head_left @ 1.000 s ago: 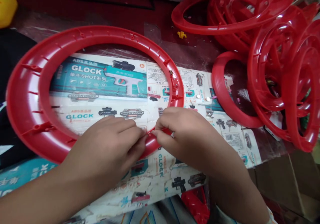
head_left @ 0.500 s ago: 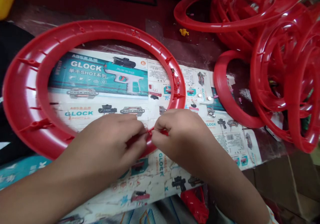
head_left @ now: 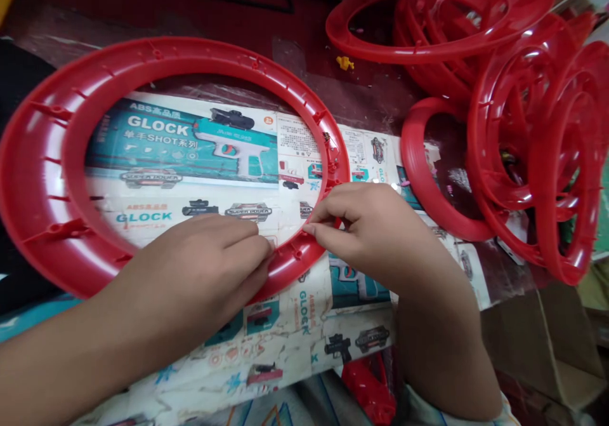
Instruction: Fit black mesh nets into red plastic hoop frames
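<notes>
Two hands: both down on the near rim of the big red ring (head_left: 28, 159), which lies flat on the printed cardboard sheet (head_left: 190, 159) covering the tabletop (head_left: 371, 96).
Left hand (head_left: 209, 267): fingers curled and pressed onto the ring's near edge, pinning it; what sits under the fingertips is hidden.
Right hand (head_left: 375, 229): thumb and forefinger pinched together at the ring's inner edge on the right; something small may be between them, too small to tell.
Ring: channel side up, ribs and small posts showing all round the groove.
Doing it well: by my read, keep the left hand's weight on the rim so the ring can't skate on the glossy sheet, and work the right-hand pinch square to the groove rather than twisting.
Edges: the sheet overhangs the near tabletop edge below the wrists; a cardboard box (head_left: 561, 343) sits lower right.
Open room: the middle of the ring is free; to the right a stack of red rings (head_left: 523, 115) crowds close, with one flat ring (head_left: 419, 178) just beside the right hand.
Stray bit: a small yellow piece (head_left: 344, 64) lies beyond, well apart.
</notes>
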Tool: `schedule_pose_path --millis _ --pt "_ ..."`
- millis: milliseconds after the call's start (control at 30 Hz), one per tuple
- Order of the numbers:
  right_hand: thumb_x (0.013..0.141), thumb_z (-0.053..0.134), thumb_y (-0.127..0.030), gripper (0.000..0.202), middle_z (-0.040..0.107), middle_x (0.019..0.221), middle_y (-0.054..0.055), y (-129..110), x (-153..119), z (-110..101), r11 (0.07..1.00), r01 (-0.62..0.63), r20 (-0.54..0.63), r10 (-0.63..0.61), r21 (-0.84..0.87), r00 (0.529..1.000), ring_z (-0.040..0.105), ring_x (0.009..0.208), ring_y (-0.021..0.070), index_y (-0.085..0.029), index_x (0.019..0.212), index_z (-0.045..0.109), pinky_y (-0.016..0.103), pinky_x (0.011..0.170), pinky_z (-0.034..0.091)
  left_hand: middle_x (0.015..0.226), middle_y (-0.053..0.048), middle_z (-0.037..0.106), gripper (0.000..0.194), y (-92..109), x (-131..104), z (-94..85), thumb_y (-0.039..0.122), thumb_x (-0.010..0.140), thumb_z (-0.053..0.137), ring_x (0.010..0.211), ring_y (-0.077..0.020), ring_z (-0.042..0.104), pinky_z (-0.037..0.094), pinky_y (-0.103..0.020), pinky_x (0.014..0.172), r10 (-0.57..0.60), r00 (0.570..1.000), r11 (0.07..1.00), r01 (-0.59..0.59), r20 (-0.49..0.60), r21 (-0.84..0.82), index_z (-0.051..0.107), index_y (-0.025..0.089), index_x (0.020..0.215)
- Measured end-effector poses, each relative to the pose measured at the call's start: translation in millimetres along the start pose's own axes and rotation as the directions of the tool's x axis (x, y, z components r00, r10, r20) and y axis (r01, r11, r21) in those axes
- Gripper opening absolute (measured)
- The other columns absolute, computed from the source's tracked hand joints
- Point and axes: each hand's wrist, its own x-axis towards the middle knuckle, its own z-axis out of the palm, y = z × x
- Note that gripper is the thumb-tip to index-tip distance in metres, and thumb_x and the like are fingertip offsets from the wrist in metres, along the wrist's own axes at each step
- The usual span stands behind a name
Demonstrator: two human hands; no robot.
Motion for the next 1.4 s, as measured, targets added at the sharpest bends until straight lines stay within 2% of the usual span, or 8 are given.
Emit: schedule_pose_path --millis 167,267,433,633,867,1133,1300,1400 --pt "0.080 0.060 -0.016 0.016 0.068 0.068 0.001 -7 2 3 0.991 -0.126 0.061 0.128 -0.042 0.990 0.058 0.068 0.0136 -0.018 0.068 0.070 0.026 0.063 0.036 0.062 -0.004 0.057 0.033 -6 2 -5.1 0.017 0.091 0.038 0.058 -0.0230 0.053 0.036 -0.038 0.058 0.105 0.993 0.992 -0.101 -0.051 0.071 0.061 0.018 0.067" --pt "0.082 0.056 -0.017 0.019 0.066 0.067 0.002 -12 0 10 0.981 -0.160 0.053 0.167 -0.110 0.985 0.054 0.063 0.0136 -0.017 0.067 0.069 0.027 0.057 0.032 0.064 -0.005 0.059 0.032 0 5 -6.9 0.026 0.092 0.041 0.060 -0.0261 0.054 0.036 -0.041 0.061 0.082 0.994 0.987 -0.070 -0.077 0.142 0.065 0.018 0.073" --pt "0.082 0.057 -0.014 0.020 0.063 0.063 0.001 -14 -9 20 0.992 0.041 -0.001 -0.042 -0.118 0.999 0.049 0.059 0.0116 -0.016 0.063 0.064 0.028 0.057 0.029 0.069 -0.008 0.061 0.030 13 7 -2.1 0.015 0.089 0.040 0.062 -0.0293 0.057 0.037 -0.042 0.057 0.002 1.000 0.985 0.002 -0.024 0.175 0.066 0.017 0.075" --pt "0.083 0.057 -0.012 0.016 0.067 0.071 0.001 -6 -11 0 0.996 0.048 0.000 -0.048 -0.077 0.999 0.055 0.067 0.0125 -0.017 0.074 0.070 0.026 0.065 0.034 0.074 -0.005 0.063 0.032 7 4 0.4 0.019 0.092 0.038 0.068 -0.0247 0.059 0.043 -0.040 0.062 -0.114 0.993 0.987 0.117 0.029 -0.107 0.070 0.015 0.089" --pt "0.080 0.060 -0.012 0.013 0.067 0.069 0.000 -2 -2 1 0.999 0.027 -0.036 -0.028 -0.037 0.999 0.056 0.068 0.0123 -0.016 0.071 0.069 0.025 0.064 0.035 0.067 -0.004 0.062 0.034 8 7 -0.1 0.021 0.089 0.037 0.065 -0.0241 0.058 0.040 -0.038 0.060 -0.170 0.983 0.984 0.173 0.067 -0.051 0.069 0.016 0.077" --pt "0.079 0.060 -0.013 0.017 0.062 0.059 -0.002 -3 1 0 0.998 -0.056 0.052 0.055 0.021 0.997 0.051 0.060 0.0102 -0.016 0.063 0.065 0.025 0.057 0.031 0.064 -0.003 0.056 0.034 6 5 4.8 0.020 0.091 0.037 0.061 -0.0207 0.051 0.035 -0.036 0.060 -0.109 0.994 0.994 0.109 0.021 -0.005 0.061 0.018 0.067" --pt "0.076 0.058 -0.012 0.019 0.059 0.056 -0.002 -8 3 2 0.985 -0.173 0.096 0.174 -0.021 0.980 0.048 0.055 0.0099 -0.017 0.059 0.063 0.026 0.053 0.027 0.064 -0.004 0.057 0.035 -3 3 1.6 0.017 0.092 0.037 0.060 -0.0210 0.051 0.035 -0.036 0.060 0.025 1.000 0.999 -0.025 0.004 0.035 0.064 0.018 0.070" --pt "0.077 0.058 -0.013 0.016 0.062 0.062 0.000 -13 3 5 0.981 -0.180 0.122 0.187 -0.070 0.975 0.051 0.058 0.0113 -0.017 0.062 0.065 0.026 0.054 0.028 0.062 -0.004 0.057 0.038 -9 1 -4.3 0.018 0.093 0.035 0.058 -0.0216 0.050 0.033 -0.036 0.058 0.099 0.995 0.990 -0.097 -0.014 0.101 0.065 0.018 0.070"
